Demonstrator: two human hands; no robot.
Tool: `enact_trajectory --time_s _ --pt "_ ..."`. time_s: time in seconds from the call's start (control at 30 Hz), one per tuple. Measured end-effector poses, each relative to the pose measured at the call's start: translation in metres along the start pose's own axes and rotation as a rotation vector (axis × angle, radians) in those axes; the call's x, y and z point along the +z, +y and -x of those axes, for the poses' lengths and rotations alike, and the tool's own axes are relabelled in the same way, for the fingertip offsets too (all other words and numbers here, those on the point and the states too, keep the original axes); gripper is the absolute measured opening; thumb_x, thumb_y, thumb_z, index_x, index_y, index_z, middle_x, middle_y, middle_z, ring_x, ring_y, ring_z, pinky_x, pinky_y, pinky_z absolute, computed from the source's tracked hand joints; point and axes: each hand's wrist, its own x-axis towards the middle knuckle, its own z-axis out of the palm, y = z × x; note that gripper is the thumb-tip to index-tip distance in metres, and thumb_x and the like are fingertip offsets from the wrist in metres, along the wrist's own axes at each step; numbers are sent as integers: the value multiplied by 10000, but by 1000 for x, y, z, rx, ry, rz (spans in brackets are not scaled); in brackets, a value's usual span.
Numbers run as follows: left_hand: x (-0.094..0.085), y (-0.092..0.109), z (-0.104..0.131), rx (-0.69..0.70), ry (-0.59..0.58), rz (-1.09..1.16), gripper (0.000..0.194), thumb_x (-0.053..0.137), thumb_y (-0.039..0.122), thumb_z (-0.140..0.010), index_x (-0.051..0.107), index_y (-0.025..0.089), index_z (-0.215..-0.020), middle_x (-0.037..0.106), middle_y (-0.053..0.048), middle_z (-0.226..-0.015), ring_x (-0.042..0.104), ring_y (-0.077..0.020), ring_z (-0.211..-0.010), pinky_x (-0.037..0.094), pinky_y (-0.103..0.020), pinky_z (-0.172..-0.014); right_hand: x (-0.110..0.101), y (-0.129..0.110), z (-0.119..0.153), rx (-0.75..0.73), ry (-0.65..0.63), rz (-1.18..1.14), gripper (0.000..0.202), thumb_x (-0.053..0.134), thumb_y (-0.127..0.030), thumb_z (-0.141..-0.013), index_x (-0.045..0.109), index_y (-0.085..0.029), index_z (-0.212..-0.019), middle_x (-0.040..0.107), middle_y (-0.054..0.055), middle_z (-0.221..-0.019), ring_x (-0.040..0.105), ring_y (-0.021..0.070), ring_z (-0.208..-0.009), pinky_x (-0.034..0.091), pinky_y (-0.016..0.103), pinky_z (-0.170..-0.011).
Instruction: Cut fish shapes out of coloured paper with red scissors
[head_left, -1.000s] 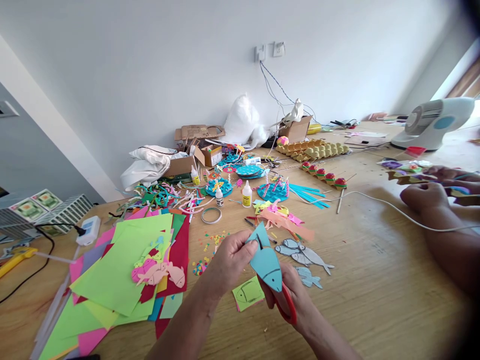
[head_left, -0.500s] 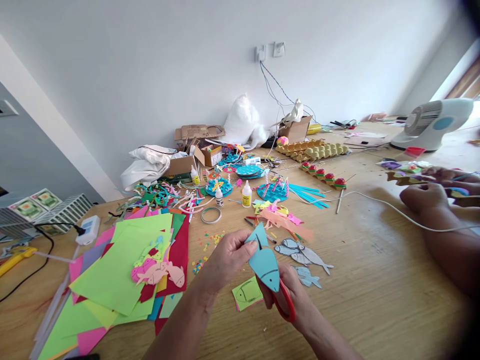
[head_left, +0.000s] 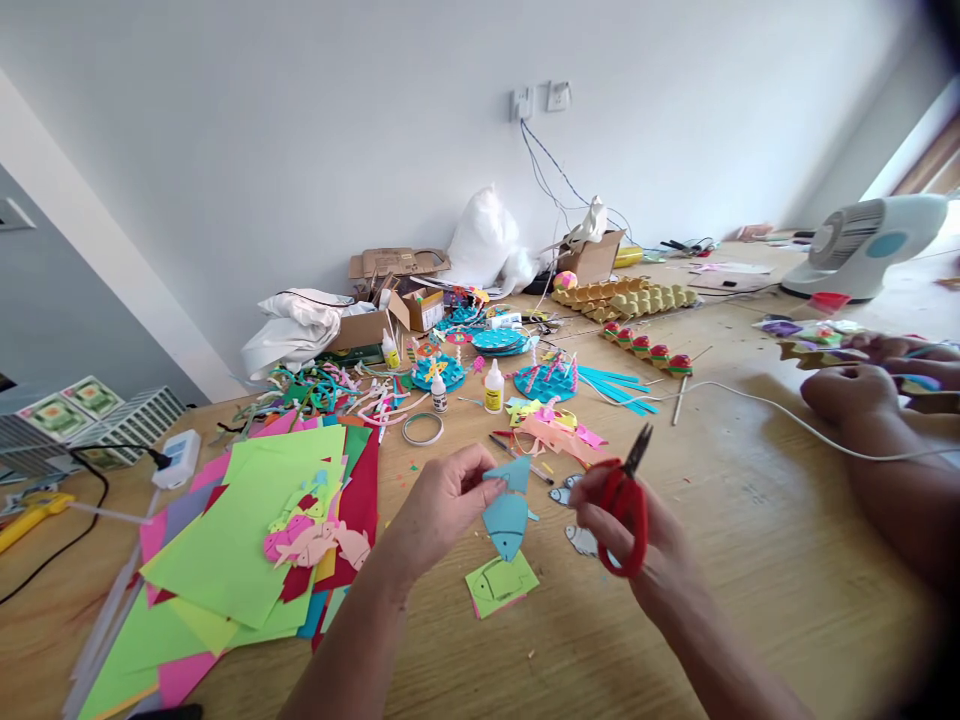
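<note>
My left hand (head_left: 454, 500) pinches a blue paper fish (head_left: 505, 525) by its upper end, its drawn head pointing down toward me. Red-handled scissors (head_left: 628, 510) are in my right hand (head_left: 637, 535), blades pointing up and away from the paper; the blades look closed. Just below the fish lies a small stack of green paper (head_left: 502, 584) with a fish outline drawn on it. Grey-blue cut-out fish (head_left: 581, 541) lie on the wooden table, partly hidden behind my right hand.
Coloured paper sheets (head_left: 247, 520) with pink fish cut-outs (head_left: 311, 545) cover the left side. Glue bottles (head_left: 493, 388), a tape roll (head_left: 423, 429) and blue decorated discs (head_left: 546, 378) stand farther back. At right are another person's hands (head_left: 851, 390), a white cable (head_left: 795, 430) and a fan (head_left: 862, 250).
My right hand has moved right with the scissors, away from the paper. My left hand has shifted slightly left and the blue fish has turned, its head now pointing more straight down.
</note>
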Motion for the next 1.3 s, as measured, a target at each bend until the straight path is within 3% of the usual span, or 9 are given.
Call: enact_trajectory --time_s 0.17,0.3,0.53,0.63,0.73,0.83,1.0,1.17,1.3 --pt "2 3 4 -5 -115 -160 149 519 275 -805 544 181 -692 470 45 -634 424 -110 -623 299 -221 -560 12 -29 -29 -58 -200 84 159 648 -276 -738 548 -195 -831 563 0 -735 513 139 -628 431 246 -550" --pt "1 2 1 18 -75 -183 147 524 272 -807 555 180 -696 505 30 -660 465 -125 -645 340 -228 -576 16 -28 -36 -116 -211 129 87 620 -217 -719 549 -189 -761 572 1 -721 542 149 -656 451 255 -575" --pt "1 0 -3 186 482 -373 149 546 179 -777 605 201 -912 563 -55 -966 525 -160 -754 423 -273 -669 22 -21 -26 -183 213 170 116 623 -267 -750 527 -202 -766 573 -4 -682 505 129 -578 425 247 -523" --pt "1 0 -3 204 438 -276 210 566 229 -782 600 205 -988 568 -72 -1073 540 -184 -881 432 -278 -715 26 -22 -23 -194 281 134 121 632 -275 -746 535 -205 -759 568 -6 -684 495 123 -555 421 242 -495" --pt "2 -3 -6 122 245 -15 250 598 344 -772 599 202 -978 611 -51 -989 548 -189 -901 427 -279 -744 30 -22 -22 -134 287 -14 161 652 -295 -736 529 -202 -782 569 -7 -690 496 114 -535 419 226 -457" --pt "6 -5 -8 -34 69 241 272 603 416 -744 587 174 -868 564 12 -726 503 -121 -650 388 -236 -615 36 -18 -22 -67 246 -131 194 666 -291 -720 519 -201 -810 579 -8 -686 508 113 -539 429 220 -463" --pt "9 -6 -10 -92 91 224 236 604 393 -700 559 163 -727 444 53 -585 375 -87 -551 313 -216 -551 40 -12 -25 -12 139 -168 249 680 -345 -693 510 -201 -804 569 -15 -664 483 112 -519 410 227 -453" --pt "4 0 -7 -103 147 177 208 585 377 -684 519 180 -682 403 67 -545 339 -84 -514 270 -212 -512 25 -24 -17 -8 -1 102 264 591 -445 -763 501 -198 -732 478 -31 -579 423 117 -504 357 231 -449" --pt "1 4 -5 -97 215 188 195 571 363 -694 500 183 -668 378 74 -538 315 -76 -500 252 -205 -494 16 -33 2 49 -379 213 401 422 -503 -867 433 -201 -603 438 -27 -502 389 115 -491 292 235 -457"
